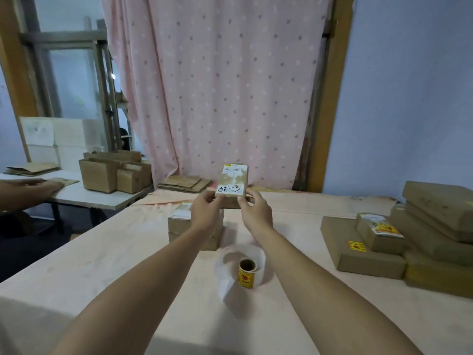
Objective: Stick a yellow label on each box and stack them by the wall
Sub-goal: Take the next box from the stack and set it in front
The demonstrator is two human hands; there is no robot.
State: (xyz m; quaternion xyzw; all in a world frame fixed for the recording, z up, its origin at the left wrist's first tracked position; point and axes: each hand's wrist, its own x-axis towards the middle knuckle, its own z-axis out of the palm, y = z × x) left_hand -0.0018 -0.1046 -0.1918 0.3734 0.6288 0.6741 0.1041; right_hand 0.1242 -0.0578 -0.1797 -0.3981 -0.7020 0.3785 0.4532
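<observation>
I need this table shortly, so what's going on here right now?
A person holds a small box up over the table, the left hand and right hand pinching its lower corners. The roll of yellow labels stands on the table nearer the person. Two more boxes sit stacked below the hands, and a pile of boxes, some showing yellow labels, stands by the wall on the right.

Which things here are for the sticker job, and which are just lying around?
For the job:
held box, gripped by the left hand and right hand
roll of yellow labels
stacked boxes below the hands
pile of boxes on the right

Just lying about:
flattened cardboard by the curtain
open cartons on the side table
</observation>
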